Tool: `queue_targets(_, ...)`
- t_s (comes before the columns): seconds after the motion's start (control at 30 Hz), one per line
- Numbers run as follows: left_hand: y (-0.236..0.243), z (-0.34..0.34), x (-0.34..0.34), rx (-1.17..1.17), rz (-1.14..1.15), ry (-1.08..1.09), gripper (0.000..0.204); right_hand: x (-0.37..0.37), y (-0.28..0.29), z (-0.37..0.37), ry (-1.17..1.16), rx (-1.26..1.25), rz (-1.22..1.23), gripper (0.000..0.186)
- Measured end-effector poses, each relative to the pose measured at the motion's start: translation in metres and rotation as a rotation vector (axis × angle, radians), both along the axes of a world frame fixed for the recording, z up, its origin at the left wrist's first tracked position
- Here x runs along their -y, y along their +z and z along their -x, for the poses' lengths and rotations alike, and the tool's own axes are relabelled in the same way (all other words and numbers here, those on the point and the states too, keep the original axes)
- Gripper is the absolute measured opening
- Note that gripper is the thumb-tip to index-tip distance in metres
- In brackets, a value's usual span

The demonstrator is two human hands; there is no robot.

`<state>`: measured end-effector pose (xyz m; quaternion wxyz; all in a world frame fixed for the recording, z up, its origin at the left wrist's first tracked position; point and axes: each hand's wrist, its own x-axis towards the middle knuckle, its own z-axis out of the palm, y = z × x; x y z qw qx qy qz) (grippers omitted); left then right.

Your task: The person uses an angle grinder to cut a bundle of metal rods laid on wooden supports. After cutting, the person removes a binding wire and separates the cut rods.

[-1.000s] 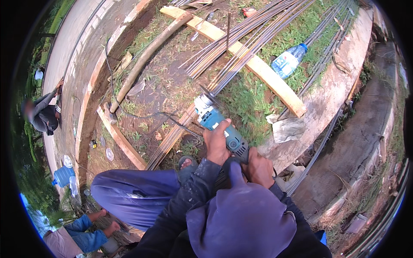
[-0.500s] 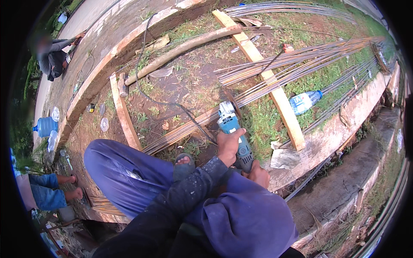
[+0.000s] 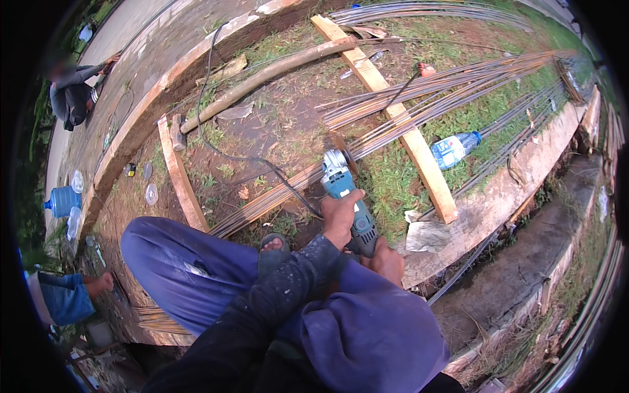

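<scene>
A teal angle grinder [image 3: 362,219] with a silver head sits between my hands, in front of my bent knees. My left hand [image 3: 340,216] is wrapped round the front of its body. Around the rear end closes my right hand [image 3: 388,263], partly hidden by the tool and my knee. The grinder's cutting disc [image 3: 352,165] stands at a bundle of thin steel rods [image 3: 295,187], which runs across the ground on both sides of it. Whether the disc touches the rods I cannot tell. A black cord [image 3: 259,160] loops over the ground and the rods.
Two wooden beams [image 3: 419,157] [image 3: 180,177] lie across the ground, one under the rods. A long-handled hammer [image 3: 262,82] lies beyond. A water bottle [image 3: 455,150] lies right. A concrete ditch [image 3: 517,249] runs along the right. One person squats far left; another's legs [image 3: 65,298] show near left.
The whole view has shifted slightly, so most things sit a little further left. Both hands keep their hold on the grinder. The near person's legs at left have shifted.
</scene>
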<state>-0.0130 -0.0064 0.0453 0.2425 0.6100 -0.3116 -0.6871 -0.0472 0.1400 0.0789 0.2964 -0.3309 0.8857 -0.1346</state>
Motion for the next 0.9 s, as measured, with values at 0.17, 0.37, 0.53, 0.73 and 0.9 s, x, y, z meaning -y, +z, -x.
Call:
queue_targets(0.17,0.003,0.0,0.003,0.002,0.004,-0.006,0.015,0.0,-0.008,0.0,0.022,-0.006,-0.025,0.04)
queue_targets(0.37,-0.01,-0.002,0.01,-0.044,0.006,-0.008,0.017,0.01,-0.007,0.0,0.0,0.033,-0.048,0.041)
queue_targets(0.53,-0.01,0.0,0.009,0.007,0.022,-0.024,0.017,0.004,-0.025,-0.003,-0.043,0.04,-0.05,0.041)
queue_targets(0.73,0.0,-0.001,0.004,0.008,0.028,-0.033,0.018,0.0,-0.025,-0.005,-0.038,0.031,-0.026,0.043)
queue_targets(0.9,-0.006,-0.002,-0.006,0.002,0.058,-0.019,0.014,-0.007,-0.021,-0.003,-0.01,0.027,-0.018,0.042)
